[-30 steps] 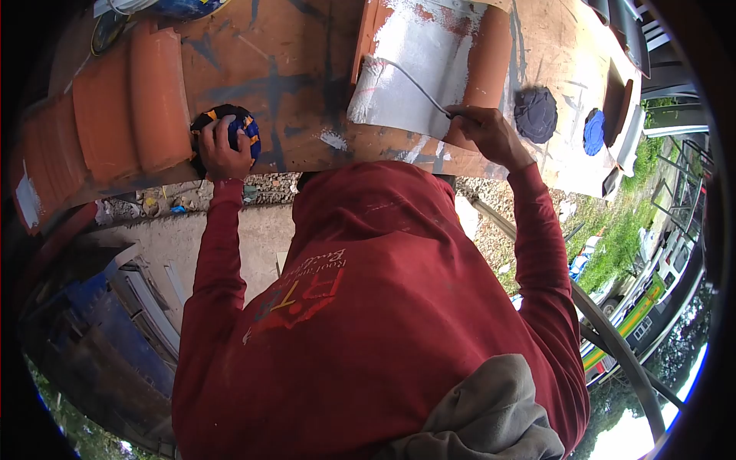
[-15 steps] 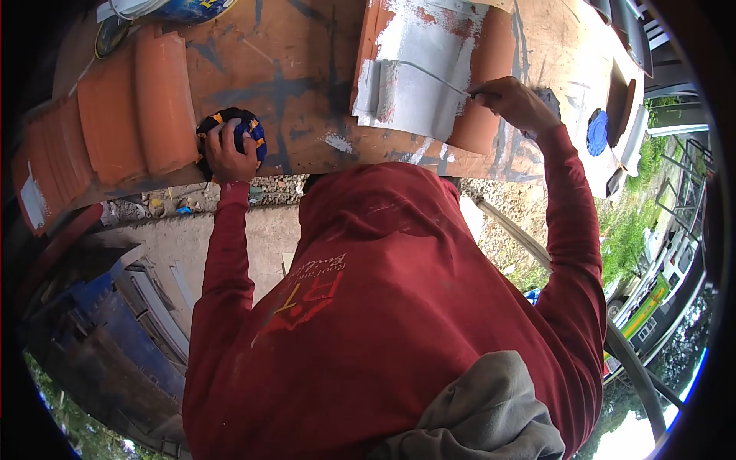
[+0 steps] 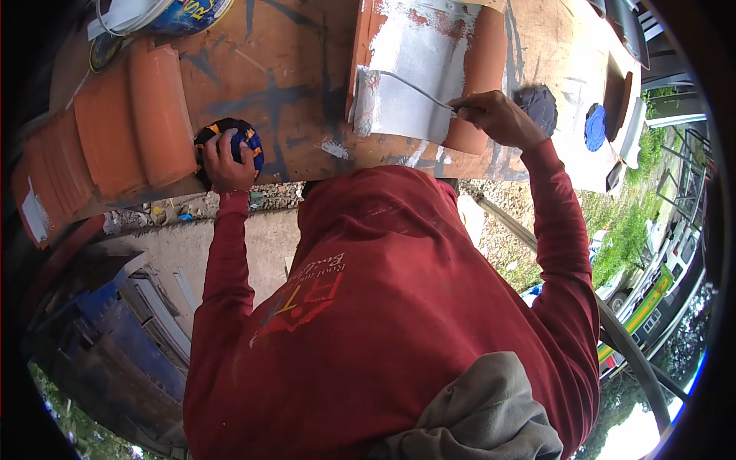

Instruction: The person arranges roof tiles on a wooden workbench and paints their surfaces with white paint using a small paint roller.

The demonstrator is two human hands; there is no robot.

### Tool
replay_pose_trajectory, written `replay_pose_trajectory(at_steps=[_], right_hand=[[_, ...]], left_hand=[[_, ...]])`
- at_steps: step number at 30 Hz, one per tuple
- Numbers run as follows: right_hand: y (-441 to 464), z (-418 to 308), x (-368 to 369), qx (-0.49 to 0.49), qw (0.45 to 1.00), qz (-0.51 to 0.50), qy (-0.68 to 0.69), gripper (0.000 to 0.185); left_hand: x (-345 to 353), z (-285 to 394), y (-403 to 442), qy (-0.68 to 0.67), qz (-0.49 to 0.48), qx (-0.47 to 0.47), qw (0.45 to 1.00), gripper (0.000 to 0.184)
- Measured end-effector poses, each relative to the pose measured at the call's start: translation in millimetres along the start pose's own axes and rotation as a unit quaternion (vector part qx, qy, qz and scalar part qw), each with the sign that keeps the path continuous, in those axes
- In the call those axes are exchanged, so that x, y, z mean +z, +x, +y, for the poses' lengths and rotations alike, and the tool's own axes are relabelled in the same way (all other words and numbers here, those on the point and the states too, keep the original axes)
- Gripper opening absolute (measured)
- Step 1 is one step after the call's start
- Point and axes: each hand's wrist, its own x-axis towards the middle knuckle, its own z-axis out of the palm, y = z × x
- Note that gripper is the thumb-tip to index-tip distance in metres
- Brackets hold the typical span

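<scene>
My right hand (image 3: 498, 116) is closed on the dark handle of a paint roller. The roller's pale head (image 3: 366, 101) lies upon the left part of a curved terracotta tile (image 3: 481, 77), much of it coated in silvery white paint. At the left, my left hand (image 3: 228, 162) rests with bent fingers on a dark blue, black and orange cloth bundle (image 3: 247, 138), gripping its near side. That bundle lies on the wooden table (image 3: 291, 61), beside stacked terracotta tiles (image 3: 153, 107).
A blue paint bucket (image 3: 188, 15) stands at the top left. Right of the painted tile lie a dark grey bundle (image 3: 537, 109) and a blue one (image 3: 595, 127). More tile pieces (image 3: 618, 96) are at the table's right end.
Since a second ago, the roller head has come to lie along the tile's left side. My right hand moved right, then back left a little. My left hand stayed on the cloth bundle.
</scene>
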Motion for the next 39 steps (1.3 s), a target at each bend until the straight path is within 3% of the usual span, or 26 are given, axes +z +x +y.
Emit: replay_pose_trajectory(at_steps=[5, 9, 11, 18, 22, 24, 27, 39], right_hand=[[-1.5, 3.5, -9.2, -0.063, 0.998, -0.001, -0.024, 0.027], [13.8, 9.8, -13.9, -0.005, 0.999, -0.017, 0.035, 0.027], [18.8, 20.0, -21.1, -0.018, 0.999, -0.008, -0.030, 0.028], [20.5, -2.9, -34.1, -0.019, 1.000, 0.011, -0.006, 0.027], [34.4, 20.9, -28.0, -0.043, 0.999, 0.017, -0.025, 0.027], [31.6, 20.0, -35.5, -0.007, 1.000, 0.005, -0.028, 0.028], [29.7, 5.5, -30.1, -0.057, 0.998, 0.008, 0.022, 0.028], [28.5, 9.7, -31.9, -0.061, 0.998, 0.011, -0.014, 0.029]], left_hand=[[0.4, 0.9, 1.5, 0.002, 0.004, 0.001, 1.000, 0.032], [-1.3, 2.8, 0.6, 0.010, 0.002, -0.003, 1.000, 0.032], [-1.0, 2.7, 0.2, 0.005, -0.001, 0.003, 1.000, 0.033], [-2.0, 4.5, 0.9, 0.000, 0.005, -0.002, 1.000, 0.033], [-2.0, 1.9, 1.5, 0.012, 0.017, 0.017, 1.000, 0.033], [-0.9, 2.6, 2.3, 0.003, 0.018, 0.019, 1.000, 0.033], [-1.0, 3.4, -0.3, -0.002, 0.011, 0.004, 1.000, 0.033], [-3.5, 3.6, -1.9, -0.003, -0.001, -0.002, 1.000, 0.034]])
